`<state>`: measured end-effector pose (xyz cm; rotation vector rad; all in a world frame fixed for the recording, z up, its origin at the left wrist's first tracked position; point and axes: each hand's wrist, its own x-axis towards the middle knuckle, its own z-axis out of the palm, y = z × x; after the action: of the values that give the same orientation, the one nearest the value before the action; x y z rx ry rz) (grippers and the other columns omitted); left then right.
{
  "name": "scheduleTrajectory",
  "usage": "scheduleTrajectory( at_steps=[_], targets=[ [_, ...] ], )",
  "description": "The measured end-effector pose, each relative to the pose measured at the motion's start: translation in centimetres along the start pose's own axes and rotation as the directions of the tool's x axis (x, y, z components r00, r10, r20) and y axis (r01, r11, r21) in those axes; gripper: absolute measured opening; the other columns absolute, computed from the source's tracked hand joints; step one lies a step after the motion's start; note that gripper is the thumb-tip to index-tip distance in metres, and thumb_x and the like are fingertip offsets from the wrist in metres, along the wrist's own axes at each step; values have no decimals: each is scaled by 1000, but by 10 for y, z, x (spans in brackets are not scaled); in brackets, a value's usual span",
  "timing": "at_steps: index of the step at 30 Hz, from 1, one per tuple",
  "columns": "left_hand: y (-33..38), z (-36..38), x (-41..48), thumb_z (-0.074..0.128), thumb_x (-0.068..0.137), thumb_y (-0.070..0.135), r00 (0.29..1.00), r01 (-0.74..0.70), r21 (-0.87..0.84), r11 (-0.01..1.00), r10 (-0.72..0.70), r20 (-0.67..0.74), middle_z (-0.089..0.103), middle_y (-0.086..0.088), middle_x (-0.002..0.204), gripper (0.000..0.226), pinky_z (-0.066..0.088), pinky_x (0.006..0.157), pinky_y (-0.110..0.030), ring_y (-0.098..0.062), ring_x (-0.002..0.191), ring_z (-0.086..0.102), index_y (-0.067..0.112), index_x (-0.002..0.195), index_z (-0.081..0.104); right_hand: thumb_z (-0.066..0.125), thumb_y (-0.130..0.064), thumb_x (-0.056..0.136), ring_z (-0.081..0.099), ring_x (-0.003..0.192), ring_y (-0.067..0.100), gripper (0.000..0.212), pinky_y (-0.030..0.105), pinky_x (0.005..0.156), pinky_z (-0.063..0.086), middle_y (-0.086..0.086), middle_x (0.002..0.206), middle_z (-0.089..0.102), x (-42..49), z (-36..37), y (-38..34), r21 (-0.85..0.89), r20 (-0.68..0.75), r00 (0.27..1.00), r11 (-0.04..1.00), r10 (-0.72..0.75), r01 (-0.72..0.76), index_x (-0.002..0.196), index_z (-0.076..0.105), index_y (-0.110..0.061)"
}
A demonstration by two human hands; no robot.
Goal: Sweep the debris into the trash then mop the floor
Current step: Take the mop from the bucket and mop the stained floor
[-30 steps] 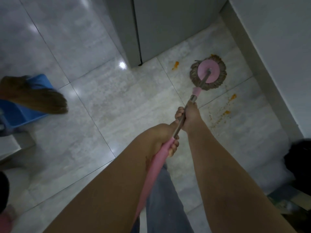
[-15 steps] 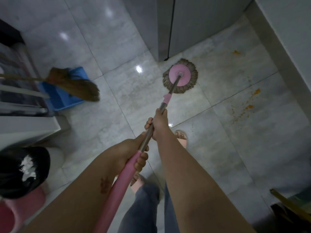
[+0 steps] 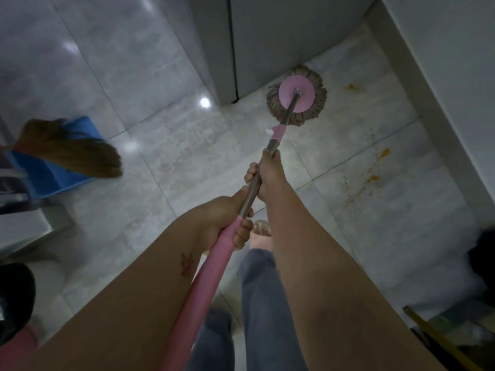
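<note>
Both hands, left hand [image 3: 225,212] and right hand [image 3: 267,175], clamp the mop [image 3: 296,95] handle. Its head rests on tiled floor [image 3: 171,145] (orange stains [image 3: 372,178] nearby).

Floor [image 3: 166,145]: pale grey glossy stone-look tiles with thin dark joints. On it: round pink-capped mop head with brown-grey string fringe [image 3: 297,95], flat on the tile against the base of a grey cabinet [image 3: 267,36]; orange crumbly spill marks [image 3: 372,178] scattered toward the right-hand wall; blue plastic dustpan [image 3: 53,167], with a brown bristle broom head [image 3: 72,153] apparently resting across it.
</note>
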<state>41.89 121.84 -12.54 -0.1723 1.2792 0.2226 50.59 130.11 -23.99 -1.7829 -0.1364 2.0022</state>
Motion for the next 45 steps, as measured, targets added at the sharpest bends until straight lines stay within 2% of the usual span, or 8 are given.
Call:
scheduleTrajectory(
  at_steps=[6, 10, 16, 26, 31, 34, 38, 45],
  targets=[
    [77, 69, 39, 42, 91, 65, 998, -40, 79, 996, 37, 41, 42, 0, 51, 55, 33, 34, -12, -9, 33, 36, 14, 72, 43, 33, -33, 107, 37, 40, 11, 22, 16, 38, 37, 3, 61, 38, 40, -36, -96, -10, -68, 997, 1000, -23, 23, 125, 37, -22],
    [78, 70, 44, 43, 91, 64, 998, -40, 57, 998, 37, 46, 44, 0, 47, 55, 34, 33, -12, -9, 32, 37, 12, 73, 44, 32, -33, 107, 37, 43, 13, 20, 16, 38, 38, 4, 60, 37, 40, -38, -101, -33, -63, 998, 999, -10, 8, 124, 37, -23],
    [21, 25, 14, 48, 91, 60, 1000, -19, 17, 1000, 19, 6, 46, -2, 52, 50, 36, 33, -15, -11, 35, 39, 12, 79, 47, 34, -32, 107, 38, 34, 11, 28, 18, 37, 38, 4, 59, 38, 13, -15, -31, -54, -52, 998, 998, 21, -24, 134, 34, -27],
    [-119, -54, -59, 48, 92, 57, 997, 20, -62, 998, -25, -70, 46, -3, 48, 48, 37, 33, -16, -13, 32, 39, 10, 81, 47, 34, -32, 105, 37, 33, 13, 23, 19, 39, 39, 3, 56, 36, -78, 18, 121, -90, 68, 992, 991, 109, -103, 127, 36, -28],
    [-146, -55, -62, 50, 90, 58, 995, 45, -69, 997, -51, -83, 46, -4, 48, 49, 37, 33, -17, -15, 32, 39, 11, 81, 48, 36, -34, 104, 38, 35, 13, 33, 21, 41, 42, 3, 56, 36, -93, 7, 143, -63, 72, 990, 991, 119, -115, 136, 33, -25],
    [-143, -45, -54, 50, 90, 59, 996, 44, -88, 995, -50, -69, 47, -4, 48, 49, 37, 32, -18, -15, 32, 40, 11, 81, 49, 36, -34, 105, 39, 38, 15, 35, 23, 43, 43, 3, 56, 37, -87, -2, 134, -82, 72, 991, 991, 110, -104, 138, 32, -27],
    [-119, -19, -39, 50, 90, 59, 998, 44, -70, 997, -47, -50, 46, -3, 48, 48, 37, 33, -18, -14, 33, 40, 12, 82, 48, 36, -32, 105, 39, 40, 14, 26, 21, 41, 41, 4, 60, 37, -73, -19, 100, -69, 71, 992, 993, 100, -95, 130, 36, -26],
    [-24, 90, 18, 48, 89, 61, 1000, 5, -7, 1000, -5, 4, 43, -2, 48, 50, 36, 33, -15, -12, 33, 38, 13, 77, 46, 34, -29, 106, 40, 35, 13, 31, 19, 38, 41, 5, 59, 38, -9, -86, -27, -48, 18, 1000, 999, -9, 9, 135, 33, -20]
  ],
)
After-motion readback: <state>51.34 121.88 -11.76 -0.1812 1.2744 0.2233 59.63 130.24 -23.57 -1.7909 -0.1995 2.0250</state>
